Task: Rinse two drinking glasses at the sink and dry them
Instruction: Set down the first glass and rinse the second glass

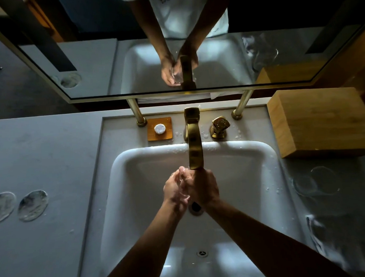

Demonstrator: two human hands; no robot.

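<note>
Gripping a clear glass (182, 187), both hands' fingers (184, 174) curled, under brass spout (195, 150)

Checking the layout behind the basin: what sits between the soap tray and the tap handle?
In the head view, the brass tap rises between the soap tray and the tap handle, its spout reaching over the sink.

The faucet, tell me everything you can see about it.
The faucet is brass-coloured metal with a flat, squared spout. It rises from the deck behind the sink and arches forward over the basin. Its tip ends just above both hands, which are held together under it. A matching handle stands to its right. Its back shows in the mirror.
</note>
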